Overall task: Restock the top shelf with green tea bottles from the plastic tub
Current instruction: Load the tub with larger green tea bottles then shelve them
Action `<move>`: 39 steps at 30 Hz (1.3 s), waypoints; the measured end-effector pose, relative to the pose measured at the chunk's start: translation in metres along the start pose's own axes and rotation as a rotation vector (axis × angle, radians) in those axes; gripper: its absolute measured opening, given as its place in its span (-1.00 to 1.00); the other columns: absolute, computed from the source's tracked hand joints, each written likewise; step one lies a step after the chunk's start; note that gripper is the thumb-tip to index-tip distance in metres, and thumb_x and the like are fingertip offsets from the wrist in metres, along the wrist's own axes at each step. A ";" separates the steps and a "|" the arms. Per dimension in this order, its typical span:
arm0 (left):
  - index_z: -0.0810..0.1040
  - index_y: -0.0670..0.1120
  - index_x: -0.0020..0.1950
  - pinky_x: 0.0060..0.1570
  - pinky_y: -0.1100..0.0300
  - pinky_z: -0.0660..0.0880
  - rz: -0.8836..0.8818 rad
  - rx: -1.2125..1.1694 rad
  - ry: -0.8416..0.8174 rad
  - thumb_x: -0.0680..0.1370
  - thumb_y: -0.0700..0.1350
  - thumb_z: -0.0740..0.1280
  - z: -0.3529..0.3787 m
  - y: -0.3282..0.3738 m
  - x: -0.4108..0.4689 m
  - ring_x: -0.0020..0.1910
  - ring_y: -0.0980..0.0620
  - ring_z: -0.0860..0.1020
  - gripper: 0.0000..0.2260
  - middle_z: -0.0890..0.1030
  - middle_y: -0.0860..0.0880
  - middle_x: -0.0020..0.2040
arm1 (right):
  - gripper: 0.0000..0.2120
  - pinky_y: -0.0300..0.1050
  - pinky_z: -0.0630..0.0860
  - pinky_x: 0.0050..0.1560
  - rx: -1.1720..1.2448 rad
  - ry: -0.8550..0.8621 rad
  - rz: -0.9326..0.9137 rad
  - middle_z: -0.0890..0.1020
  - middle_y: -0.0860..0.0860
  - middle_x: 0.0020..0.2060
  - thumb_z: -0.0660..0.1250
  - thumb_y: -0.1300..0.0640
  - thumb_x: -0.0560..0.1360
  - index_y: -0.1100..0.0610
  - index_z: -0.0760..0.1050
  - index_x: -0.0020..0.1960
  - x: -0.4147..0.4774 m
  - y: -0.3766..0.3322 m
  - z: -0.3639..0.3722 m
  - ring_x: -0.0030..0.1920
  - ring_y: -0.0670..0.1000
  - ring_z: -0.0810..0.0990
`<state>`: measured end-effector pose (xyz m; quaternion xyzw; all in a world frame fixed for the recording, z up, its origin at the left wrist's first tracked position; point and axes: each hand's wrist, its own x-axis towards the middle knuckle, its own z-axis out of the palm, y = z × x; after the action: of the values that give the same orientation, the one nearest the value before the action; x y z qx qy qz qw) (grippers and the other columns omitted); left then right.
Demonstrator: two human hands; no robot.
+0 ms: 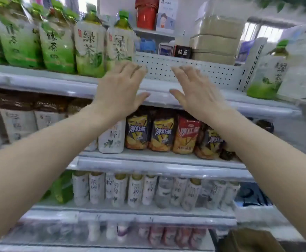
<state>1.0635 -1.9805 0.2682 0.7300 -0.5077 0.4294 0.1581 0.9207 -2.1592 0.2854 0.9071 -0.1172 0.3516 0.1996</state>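
Green tea bottles [89,50] stand in a row on the left part of the top shelf [39,82], the leftmost cut off by the frame edge. Just right of them the left hand [119,88] and right hand [195,91] are raised open, fingers spread, holding nothing, in front of the shelf's perforated back panel [194,70]. Iced tea bottles [163,133] fill the shelf below the hands. Far right, a lone green tea bottle [268,73] stands blurred beside a pale pack [303,66] too smeared to name.

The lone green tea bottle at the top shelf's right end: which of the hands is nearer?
Right. The right hand hangs open left of that bottle, apart from it; the left hand is farther left, by the bottle row.
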 end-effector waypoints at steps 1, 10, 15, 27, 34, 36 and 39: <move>0.38 -0.19 0.43 0.37 -0.03 0.25 0.007 -0.011 0.002 0.57 0.09 0.30 0.002 0.015 -0.011 0.34 -0.24 0.38 -0.47 0.47 -0.23 0.33 | -0.44 0.16 0.37 0.29 0.013 -0.005 0.008 0.32 0.15 0.46 0.16 -0.09 0.64 0.12 0.17 0.55 -0.021 0.002 0.001 0.41 0.20 0.32; 0.41 -0.21 0.37 0.28 0.00 0.27 -0.042 -0.179 -0.141 0.64 0.13 0.15 0.059 0.128 -0.145 0.30 -0.26 0.41 -0.53 0.48 -0.25 0.28 | -0.46 0.09 0.39 0.29 0.124 -0.190 0.018 0.38 0.25 0.40 0.10 -0.02 0.66 0.27 0.22 0.53 -0.225 0.003 0.065 0.37 0.27 0.37; 0.43 -0.21 0.38 0.32 -0.03 0.25 -0.056 -0.326 -0.369 0.62 0.10 0.21 0.116 0.181 -0.229 0.30 -0.27 0.41 -0.53 0.49 -0.25 0.28 | -0.47 0.16 0.43 0.24 0.238 -0.387 0.099 0.38 0.27 0.41 0.15 0.02 0.65 0.25 0.23 0.53 -0.336 -0.013 0.115 0.39 0.28 0.37; 0.51 -0.20 0.32 0.12 -0.11 0.49 0.010 -0.656 -0.778 0.53 -0.06 0.42 0.266 0.288 -0.459 0.19 -0.26 0.50 -0.59 0.55 -0.21 0.22 | -0.45 0.15 0.52 0.07 0.335 -0.827 0.416 0.44 0.23 0.36 0.26 0.02 0.62 0.23 0.27 0.52 -0.602 -0.093 0.257 0.30 0.27 0.46; 0.48 -0.19 0.37 0.20 -0.01 0.39 -0.143 -0.729 -1.049 0.49 -0.09 0.47 0.380 0.361 -0.624 0.22 -0.25 0.49 -0.52 0.53 -0.20 0.26 | -0.34 0.12 0.43 0.25 0.432 -1.098 0.653 0.36 0.21 0.43 0.37 0.04 0.56 0.20 0.19 0.56 -0.780 -0.135 0.374 0.36 0.25 0.40; 0.45 -0.17 0.39 0.25 -0.01 0.37 -0.193 -0.719 -1.133 0.50 -0.04 0.45 0.412 0.381 -0.669 0.25 -0.24 0.46 -0.49 0.50 -0.18 0.30 | -0.31 0.09 0.43 0.25 0.430 -1.181 0.679 0.34 0.18 0.42 0.37 0.02 0.56 0.17 0.15 0.57 -0.827 -0.141 0.409 0.35 0.22 0.41; 0.41 -0.21 0.42 0.33 0.00 0.32 -0.251 -0.713 -1.209 0.48 -0.03 0.47 0.459 0.406 -0.722 0.30 -0.26 0.43 -0.42 0.46 -0.22 0.35 | -0.26 0.10 0.43 0.29 0.452 -1.270 0.704 0.30 0.17 0.45 0.38 -0.01 0.55 0.12 0.08 0.60 -0.882 -0.143 0.459 0.38 0.21 0.39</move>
<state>0.8377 -2.0263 -0.6502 0.7970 -0.5281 -0.2642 0.1265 0.6028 -2.1717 -0.6669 0.8631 -0.4173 -0.1795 -0.2209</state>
